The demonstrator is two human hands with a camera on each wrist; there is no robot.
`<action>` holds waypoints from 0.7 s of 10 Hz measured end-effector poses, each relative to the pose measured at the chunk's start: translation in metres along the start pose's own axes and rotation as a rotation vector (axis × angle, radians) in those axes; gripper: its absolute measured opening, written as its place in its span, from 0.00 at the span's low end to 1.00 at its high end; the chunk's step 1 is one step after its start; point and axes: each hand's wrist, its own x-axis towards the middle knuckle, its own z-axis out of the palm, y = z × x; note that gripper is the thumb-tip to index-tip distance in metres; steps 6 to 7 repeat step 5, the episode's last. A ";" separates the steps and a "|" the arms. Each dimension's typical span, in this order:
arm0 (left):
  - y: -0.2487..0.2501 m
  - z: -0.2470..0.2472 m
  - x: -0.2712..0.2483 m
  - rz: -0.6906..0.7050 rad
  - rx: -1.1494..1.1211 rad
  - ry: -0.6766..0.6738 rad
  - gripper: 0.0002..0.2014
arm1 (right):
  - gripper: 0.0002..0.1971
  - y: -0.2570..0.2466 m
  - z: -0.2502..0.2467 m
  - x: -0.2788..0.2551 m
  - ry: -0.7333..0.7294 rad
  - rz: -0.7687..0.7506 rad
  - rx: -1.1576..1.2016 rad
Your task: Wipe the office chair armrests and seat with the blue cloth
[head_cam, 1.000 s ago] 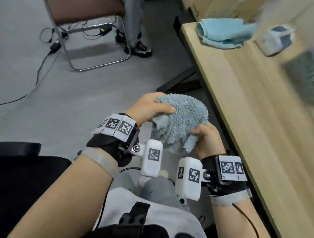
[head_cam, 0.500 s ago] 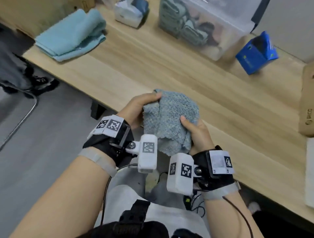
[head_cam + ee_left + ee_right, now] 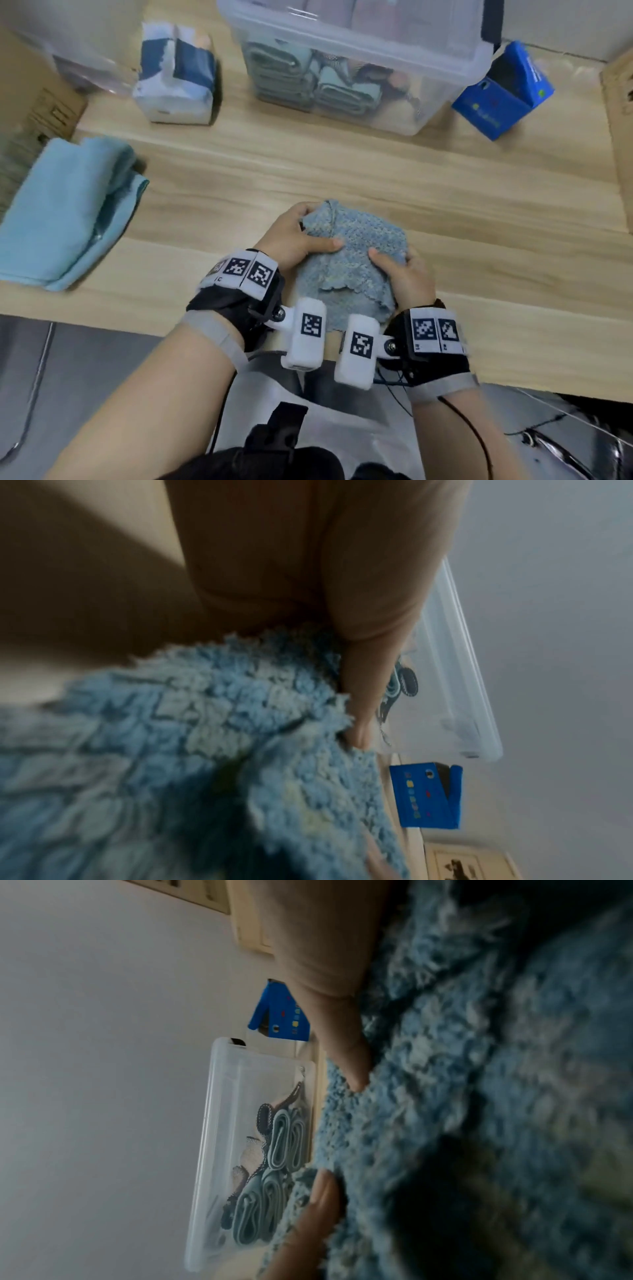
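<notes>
The fluffy blue cloth (image 3: 352, 260) is bunched between both hands just above the near part of the wooden desk (image 3: 479, 267). My left hand (image 3: 298, 236) grips its left side with the thumb across the front. My right hand (image 3: 400, 270) grips the right side, thumb on top. The left wrist view shows the blue cloth (image 3: 178, 764) under curled fingers (image 3: 359, 696), and the right wrist view shows the blue cloth (image 3: 479, 1096) pinched by fingers (image 3: 346, 1047). The office chair is out of view.
On the desk lie a folded light blue towel (image 3: 68, 212) at the left, a tissue pack (image 3: 174, 75), a clear plastic bin (image 3: 359, 61) of folded cloths, and a blue box (image 3: 503, 92). Cardboard (image 3: 620, 137) stands at the right edge. Grey floor lies below.
My view has swung from the floor and chairs round to face the desk. Both hands still hold the blue cloth and have brought it over the desk's near part.
</notes>
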 end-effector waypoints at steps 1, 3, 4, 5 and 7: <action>0.006 -0.001 0.010 0.040 0.068 -0.017 0.21 | 0.09 -0.003 -0.007 0.004 0.024 -0.124 -0.102; 0.009 0.001 0.016 0.067 0.123 0.062 0.21 | 0.11 -0.020 -0.021 0.012 0.010 -0.220 -0.450; 0.007 0.003 0.020 0.140 0.302 0.171 0.29 | 0.15 -0.027 -0.028 0.014 -0.006 -0.198 -0.478; 0.007 0.001 0.019 0.152 0.206 0.310 0.36 | 0.22 -0.048 -0.031 0.013 0.060 -0.212 -0.383; 0.007 0.001 0.019 0.152 0.206 0.310 0.36 | 0.22 -0.048 -0.031 0.013 0.060 -0.212 -0.383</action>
